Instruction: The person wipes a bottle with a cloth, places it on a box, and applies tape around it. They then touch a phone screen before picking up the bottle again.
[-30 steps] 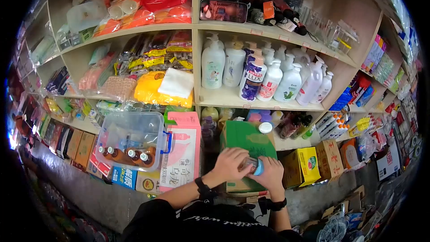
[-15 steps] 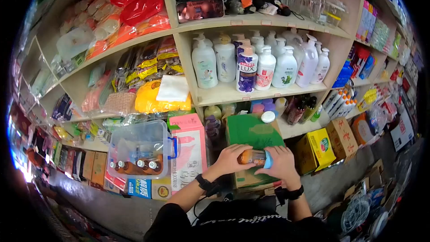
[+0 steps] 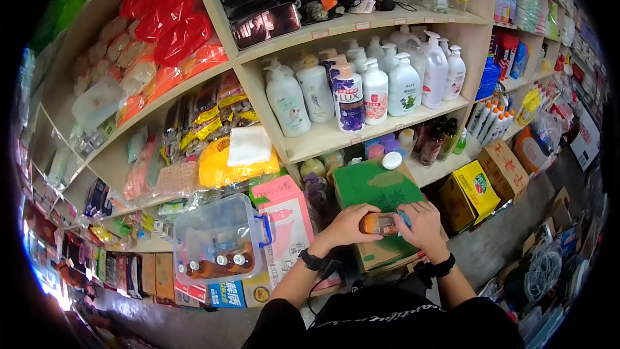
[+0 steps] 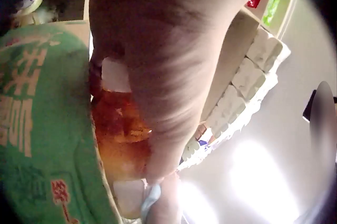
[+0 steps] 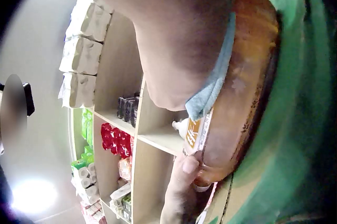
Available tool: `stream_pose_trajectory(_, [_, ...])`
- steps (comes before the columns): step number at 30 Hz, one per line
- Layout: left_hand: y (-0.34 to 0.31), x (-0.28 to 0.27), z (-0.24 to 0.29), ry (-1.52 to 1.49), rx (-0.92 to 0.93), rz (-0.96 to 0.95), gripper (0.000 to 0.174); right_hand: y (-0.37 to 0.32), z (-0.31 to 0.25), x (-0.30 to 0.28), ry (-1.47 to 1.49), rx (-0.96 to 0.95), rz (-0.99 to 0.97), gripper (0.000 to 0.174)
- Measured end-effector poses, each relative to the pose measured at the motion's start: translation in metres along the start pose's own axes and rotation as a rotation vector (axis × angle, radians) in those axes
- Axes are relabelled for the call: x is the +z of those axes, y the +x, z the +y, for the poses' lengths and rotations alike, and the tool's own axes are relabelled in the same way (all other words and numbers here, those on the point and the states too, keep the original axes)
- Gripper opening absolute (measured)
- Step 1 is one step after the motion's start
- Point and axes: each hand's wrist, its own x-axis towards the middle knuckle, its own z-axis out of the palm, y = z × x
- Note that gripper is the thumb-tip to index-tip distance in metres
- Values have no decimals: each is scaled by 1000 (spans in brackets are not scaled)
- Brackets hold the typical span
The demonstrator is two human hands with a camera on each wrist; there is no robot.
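Note:
In the head view an amber bottle (image 3: 380, 223) lies sideways between both hands, just above a green carton (image 3: 358, 187). My left hand (image 3: 352, 225) grips one end of it. Around the other end, my right hand (image 3: 423, 223) holds a light blue cloth (image 3: 405, 218) against the bottle. The right wrist view shows this cloth (image 5: 213, 87) between hand and bottle (image 5: 247, 76), with an orange and white label partly visible. Up close in the left wrist view, the bottle (image 4: 124, 134) has brownish-orange contents and is partly hidden by my left hand (image 4: 163, 66).
A clear plastic bin (image 3: 213, 226) with several white-capped brown bottles stands left, beside a pink and white carton (image 3: 284, 216). A round white lid-like object (image 3: 392, 160) is at the green carton's far edge. Shelves with pump bottles (image 3: 349, 103) rise behind; a yellow box (image 3: 468, 200) stands right.
The head view has tilted and shifted. The bottle, end-on and mostly covered a second ago, now shows its side between the hands. Both hands stay on it, the cloth at its right end.

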Motion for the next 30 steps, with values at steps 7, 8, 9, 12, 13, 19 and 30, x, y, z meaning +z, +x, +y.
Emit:
stream_pose_trajectory(7, [3, -1, -9, -19, 72, -30, 69, 3, 2, 2, 16, 32, -20, 20])
stream_pose_trajectory(8, [1, 1, -9, -7, 78, -7, 68, 3, 0, 1, 12, 38, -21, 20])
stream_pose_trajectory(9, [0, 3, -9, 4, 84, 17, 68, 3, -1, 0, 6, 44, -24, 20])
stream_pose_trajectory(12, [-2, 5, -9, -14, 110, 58, 67, 3, -2, 0, -12, 55, -29, 19])
stream_pose_trajectory(13, [-3, 6, -10, -20, 111, 55, 67, 3, -3, 1, -16, 59, -32, 19])
stream_pose_trajectory(19, [-2, 4, -1, -174, -53, 34, 97, 20, -18, 26, 37, 21, -126, 26])
stream_pose_trajectory(30, [-4, 9, -1, -4, 219, 112, 64, 85, -23, -84, 314, -18, -354, 44])
